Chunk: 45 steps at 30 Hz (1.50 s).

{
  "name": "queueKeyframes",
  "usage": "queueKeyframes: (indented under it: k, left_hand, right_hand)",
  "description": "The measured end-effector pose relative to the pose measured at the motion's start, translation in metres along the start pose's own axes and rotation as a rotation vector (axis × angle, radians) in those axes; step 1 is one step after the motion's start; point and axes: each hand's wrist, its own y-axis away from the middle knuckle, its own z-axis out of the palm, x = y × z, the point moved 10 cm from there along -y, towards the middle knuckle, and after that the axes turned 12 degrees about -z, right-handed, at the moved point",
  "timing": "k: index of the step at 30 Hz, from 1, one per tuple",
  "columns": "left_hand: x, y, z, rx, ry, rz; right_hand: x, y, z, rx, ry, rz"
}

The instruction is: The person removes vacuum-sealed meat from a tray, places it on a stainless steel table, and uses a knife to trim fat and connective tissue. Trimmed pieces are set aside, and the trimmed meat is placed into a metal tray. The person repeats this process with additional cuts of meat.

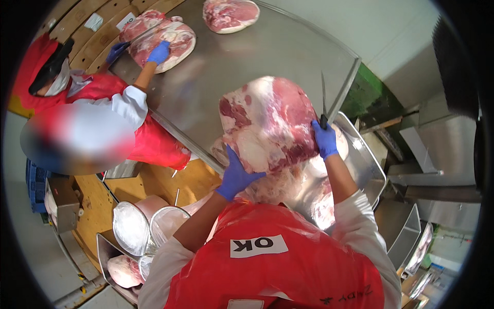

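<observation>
A large raw pork leg, pink with white fat, is at the near edge of the steel table. My left hand, in a blue glove, grips its near left side with the thumb spread along the lower edge. In my right hand, also gloved in blue, is a knife with a black handle, its thin blade pointing up and away. That hand also presses against the meat's right side. Below the leg, more meat lies partly hidden in a metal bin.
At the left, a co-worker in a red apron has both gloved hands on another piece of meat. One more cut rests at the table's far edge. Lined containers and a metal bin with meat stand at lower left.
</observation>
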Motion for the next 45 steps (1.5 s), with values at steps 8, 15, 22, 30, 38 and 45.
queueKeyframes:
  k: [8, 15, 22, 30, 38, 45]
  left_hand:
    - [-0.010, -0.028, 0.008, 0.136, -0.178, 0.182]
    - [-0.013, 0.029, 0.105, -0.124, -1.143, 0.094]
    - [-0.076, -0.023, 0.093, -0.048, -0.710, 0.161]
    - [-0.114, -0.057, 0.139, -0.376, 1.004, -0.621]
    - [-0.010, -0.076, 0.140, -0.567, 0.809, -0.304]
    - [0.042, -0.008, 0.044, 0.210, -0.280, 0.371]
  right_hand:
    - [0.068, -0.047, 0.009, -0.083, -0.312, 0.400]
    - [0.089, -0.084, 0.020, -0.064, 0.294, -0.022]
    - [0.017, -0.003, 0.036, -0.082, 0.485, -0.816]
    - [-0.007, 0.140, 0.092, -0.768, 0.283, -0.501]
    - [0.016, 0.137, 0.122, -0.530, 0.214, -0.451]
    - [0.058, 0.059, 0.133, -0.720, -0.228, -0.032]
